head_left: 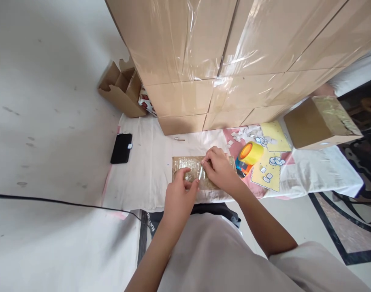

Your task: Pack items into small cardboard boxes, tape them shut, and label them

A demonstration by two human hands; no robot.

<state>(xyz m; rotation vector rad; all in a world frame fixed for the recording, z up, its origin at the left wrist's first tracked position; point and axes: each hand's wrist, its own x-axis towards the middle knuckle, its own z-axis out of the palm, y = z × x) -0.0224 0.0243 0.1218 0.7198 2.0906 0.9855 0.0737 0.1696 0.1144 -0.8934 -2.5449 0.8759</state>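
Note:
A flat brown cardboard parcel (185, 166) wrapped in shiny clear tape lies on the white cloth (149, 162) in front of me. My left hand (178, 198) rests on its near edge, fingers curled, thumb and forefinger pinching a thin clear strip (200, 173) that looks like tape. My right hand (220, 170) lies on the parcel's right half, its fingertips pinching the upper end of the same strip. Just to the right of my right hand stands a tape dispenser with a yellow roll (249, 156).
A tall stack of film-wrapped cardboard boxes (234, 61) rises behind the cloth. An open small carton (121, 87) is at the left, a black phone (121, 148) on the cloth edge. A taped box (320, 121) is at the right, beside yellow sheets with small white pieces (269, 162). A black cable (64, 201) crosses the floor.

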